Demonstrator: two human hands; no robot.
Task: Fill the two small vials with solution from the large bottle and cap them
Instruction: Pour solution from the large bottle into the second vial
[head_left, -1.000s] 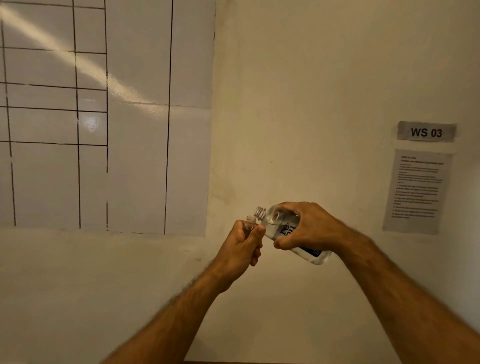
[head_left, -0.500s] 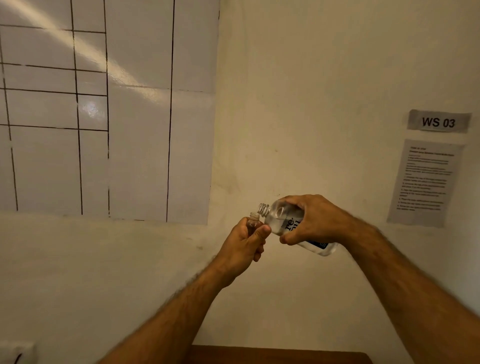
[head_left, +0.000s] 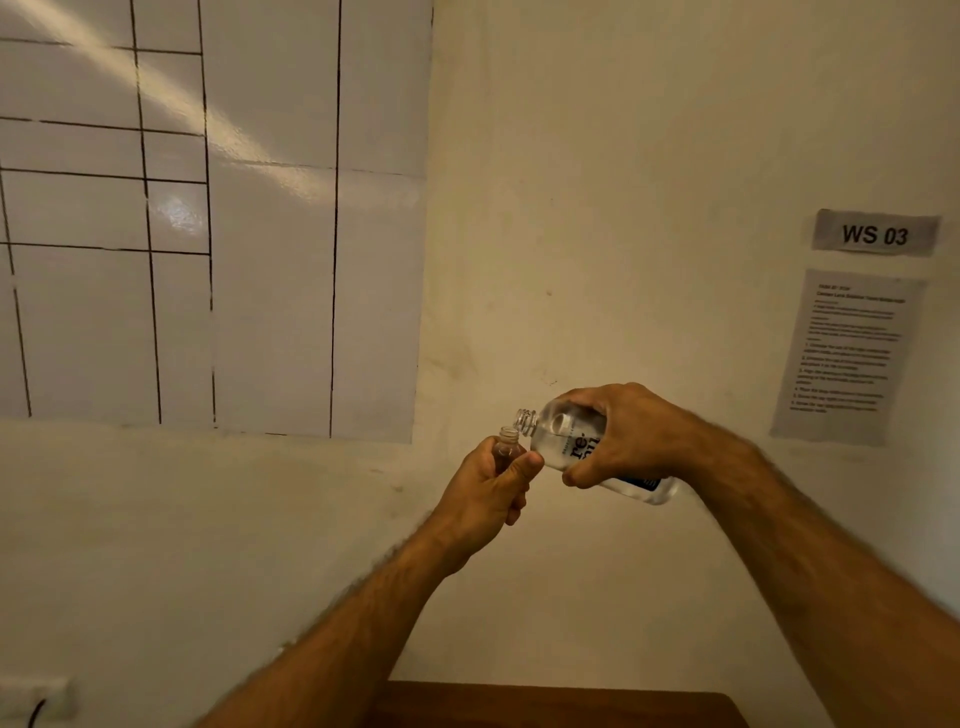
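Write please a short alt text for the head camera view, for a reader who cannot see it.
A person's right hand tilts an uncapped large bottle of clear liquid, its mouth just above the open small vial held upright in the left hand. Behind is a cream wall with a "WS 03" sign.

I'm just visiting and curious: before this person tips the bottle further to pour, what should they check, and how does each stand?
1. Large bottle uncapped: ok.
2. Small vial open and upright in the left hand: ok.
3. Bottle firmly gripped by the right hand: ok.
4. Bottle mouth directly over the vial mouth: not ok, it sits beside and slightly above.
5. Vial's fill level: cannot tell.
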